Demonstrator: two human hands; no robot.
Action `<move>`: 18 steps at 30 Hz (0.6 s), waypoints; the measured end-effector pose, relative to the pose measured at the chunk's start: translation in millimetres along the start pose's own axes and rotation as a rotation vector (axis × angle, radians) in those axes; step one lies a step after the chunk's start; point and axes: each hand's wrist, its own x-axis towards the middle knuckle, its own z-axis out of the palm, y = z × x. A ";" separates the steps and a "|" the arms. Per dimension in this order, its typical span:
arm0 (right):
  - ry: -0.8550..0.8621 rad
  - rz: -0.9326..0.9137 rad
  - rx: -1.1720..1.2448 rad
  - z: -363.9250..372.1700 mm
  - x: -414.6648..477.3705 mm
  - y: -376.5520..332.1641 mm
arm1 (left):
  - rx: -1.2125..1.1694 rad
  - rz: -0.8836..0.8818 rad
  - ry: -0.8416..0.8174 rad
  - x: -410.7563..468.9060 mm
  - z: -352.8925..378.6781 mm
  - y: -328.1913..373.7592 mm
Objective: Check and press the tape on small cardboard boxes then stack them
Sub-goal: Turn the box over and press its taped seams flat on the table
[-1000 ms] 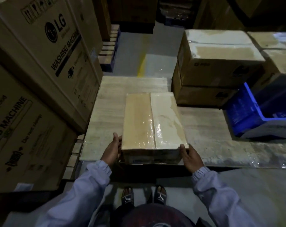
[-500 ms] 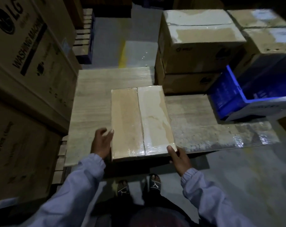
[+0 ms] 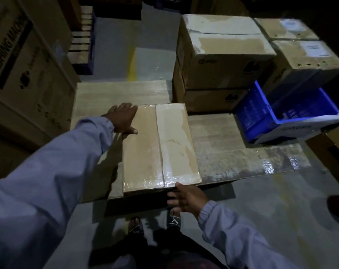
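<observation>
A flat cardboard box point(image 3: 161, 146) lies on a low wooden platform point(image 3: 232, 150), its top covered in shiny clear tape with a seam down the middle. My left hand point(image 3: 122, 118) lies flat on the box's far left corner, fingers spread and straight. My right hand point(image 3: 186, 197) hovers at the box's near right corner, fingers relaxed and open, thumb tip close to the near edge; contact cannot be made out.
Two stacked cardboard boxes point(image 3: 223, 53) stand behind the platform on the right, with more boxes point(image 3: 304, 57) beyond them. A blue plastic crate point(image 3: 281, 115) leans at the right. Large washing machine cartons point(image 3: 25, 66) wall the left side. My sandalled feet point(image 3: 155, 222) stand on the concrete floor.
My left hand has moved from the box's near left side up to its far left corner and now lies flat on top. My right hand has come off the near right corner.
</observation>
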 end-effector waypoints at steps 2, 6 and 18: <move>0.002 -0.005 -0.010 -2.2 -3.4 -4.2 | -0.035 0.025 0.063 -4.4 -0.1 -2.3; 0.064 -0.018 0.043 -12.6 -4.0 -11.4 | -0.064 -0.011 0.135 -26.0 11.8 -2.9; 0.251 -0.618 -0.110 -43.9 32.4 -52.2 | -0.117 -0.539 0.264 -158.2 79.4 51.8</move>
